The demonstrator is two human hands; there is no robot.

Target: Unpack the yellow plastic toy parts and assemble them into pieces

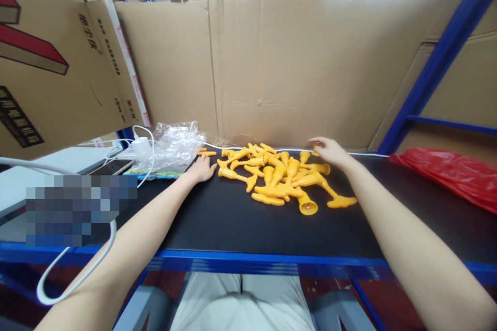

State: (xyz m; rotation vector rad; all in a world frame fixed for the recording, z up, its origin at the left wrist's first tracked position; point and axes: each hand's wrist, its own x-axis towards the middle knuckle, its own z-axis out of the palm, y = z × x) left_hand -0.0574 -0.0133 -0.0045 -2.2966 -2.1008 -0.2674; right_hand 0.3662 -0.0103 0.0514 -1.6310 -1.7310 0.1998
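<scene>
A loose pile of yellow plastic corkscrews, with T-shaped handles and bell-shaped ends, lies on the black tabletop. One bell faces me at the front, with a bit of metal inside. At the pile's left side, my left hand rests with its fingers apart and holds nothing. A few yellow pieces lie just beyond its fingertips. My right hand is at the back right of the pile, fingers stretched leftward. Beneath its palm a yellow bit shows, partly hidden; I see no grip on it.
Clear plastic wrapping lies left of my left hand, near a white charger and cables. A red plastic bag is at the right. A cardboard sheet stands along the back, with a large carton at upper left.
</scene>
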